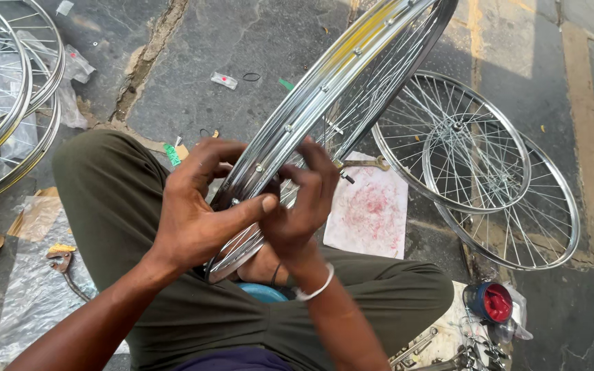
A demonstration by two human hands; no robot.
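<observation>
Bicycle wheel rim (324,89), chrome w/ spokes already laced in, leans across our lap from approx 7 o'clock up to 1 o'clock. Our left hand (197,216) is curled around its lower edge, thumb pressed on the inner face; our right hand (304,206) is closed w/ fingertips pinching at a spoke nipple by the rim. Judging by this, spokes are fitted and nipple work is midway; how many are left, can't tell. Two finished-looking wheels (479,165) lie on the floor at 3 o'clock, more wheels (8,96) at 9 o'clock.
</observation>
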